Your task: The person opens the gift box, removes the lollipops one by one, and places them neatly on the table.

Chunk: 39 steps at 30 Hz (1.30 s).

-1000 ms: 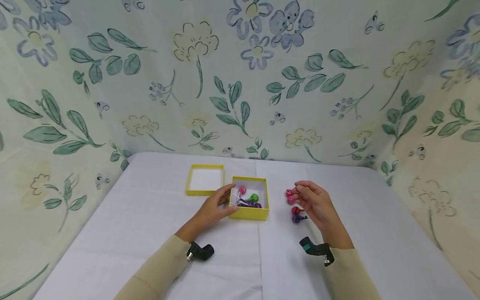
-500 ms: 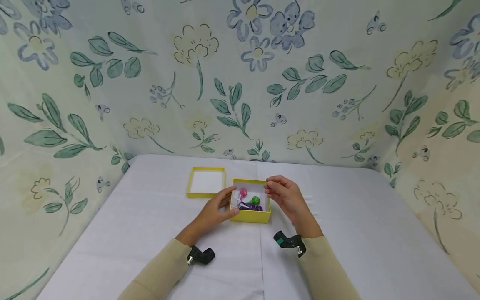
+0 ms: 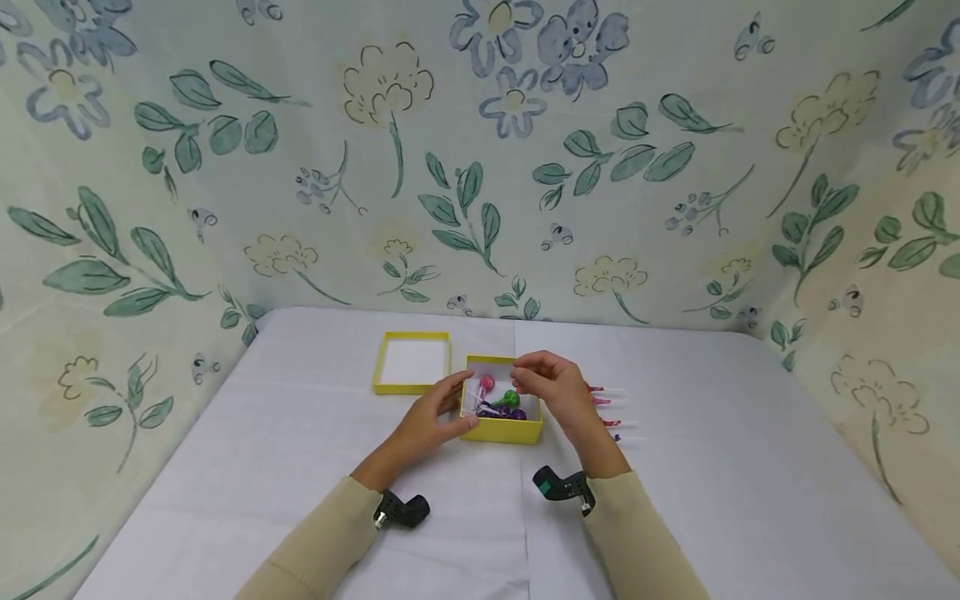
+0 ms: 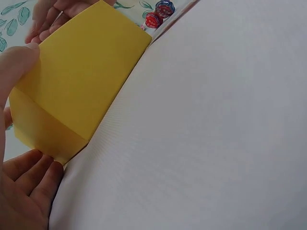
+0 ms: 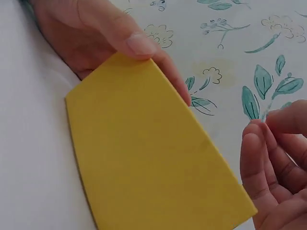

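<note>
My left hand (image 3: 427,421) grips the left side of a yellow box (image 3: 501,431), its thumb at the front edge. Inside the box lie a pink lollipop (image 3: 487,382), a green lollipop (image 3: 512,399) and purple lollipops (image 3: 517,414) with white sticks. Over the box's right side hovers my right hand (image 3: 558,392), fingers loosely bent and thumb close to the fingertips. No lollipop shows in it. In the right wrist view the box wall (image 5: 148,143) hides the contents.
Right of the box, several lollipop sticks (image 3: 613,403) lie in a row on the white cloth, their heads behind my right hand and wrist. The left wrist view shows a red lollipop head (image 4: 152,20) there. A yellow-rimmed lid (image 3: 411,389) lies behind left.
My right hand has moved left from the lollipops on the cloth to above the box's right side. The left hand stays on the box.
</note>
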### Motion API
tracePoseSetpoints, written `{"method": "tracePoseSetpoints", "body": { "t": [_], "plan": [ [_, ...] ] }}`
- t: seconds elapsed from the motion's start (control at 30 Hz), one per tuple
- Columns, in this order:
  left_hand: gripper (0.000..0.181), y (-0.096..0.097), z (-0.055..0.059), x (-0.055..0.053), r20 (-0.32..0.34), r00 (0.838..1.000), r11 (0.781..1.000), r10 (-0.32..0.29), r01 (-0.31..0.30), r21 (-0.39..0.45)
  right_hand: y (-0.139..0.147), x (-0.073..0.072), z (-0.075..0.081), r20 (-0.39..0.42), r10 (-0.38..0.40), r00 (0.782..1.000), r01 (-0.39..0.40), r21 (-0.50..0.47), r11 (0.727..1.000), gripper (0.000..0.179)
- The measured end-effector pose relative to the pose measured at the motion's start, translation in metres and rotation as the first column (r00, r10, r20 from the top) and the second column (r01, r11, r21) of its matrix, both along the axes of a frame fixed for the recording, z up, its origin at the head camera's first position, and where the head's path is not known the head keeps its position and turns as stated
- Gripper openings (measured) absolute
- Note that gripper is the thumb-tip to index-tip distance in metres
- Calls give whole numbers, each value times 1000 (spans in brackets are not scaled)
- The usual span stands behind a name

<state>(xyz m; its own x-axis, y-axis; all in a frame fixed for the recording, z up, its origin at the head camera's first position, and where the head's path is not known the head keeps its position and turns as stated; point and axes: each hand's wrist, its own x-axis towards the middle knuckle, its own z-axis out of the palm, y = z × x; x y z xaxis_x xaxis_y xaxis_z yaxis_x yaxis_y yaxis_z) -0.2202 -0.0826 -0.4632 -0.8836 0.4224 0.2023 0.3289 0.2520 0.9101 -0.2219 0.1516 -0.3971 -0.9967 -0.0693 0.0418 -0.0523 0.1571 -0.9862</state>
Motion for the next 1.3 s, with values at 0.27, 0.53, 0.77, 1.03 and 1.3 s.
{"method": "tracePoseSetpoints", "body": {
  "t": [0.27,0.53,0.77,1.03,1.3],
  "plan": [
    [71,-1,27,17,26,999,999,-36,36,22,-20,7,0,-188,113,976,-8,486,874,19],
    [71,-1,32,17,-1,998,997,-64,64,43,-25,8,-2,-162,184,970,-41,634,772,21],
    [73,0,-1,-2,-10,999,999,-31,31,11,-25,8,-2,-130,223,966,-74,687,723,20],
    [72,0,1,2,-1,1000,999,-30,30,16,-26,7,0,-70,253,965,-122,734,669,19],
    [70,1,0,1,-27,999,1000,-25,25,18,-29,7,3,-48,256,965,-137,742,657,18]
  ]
}}
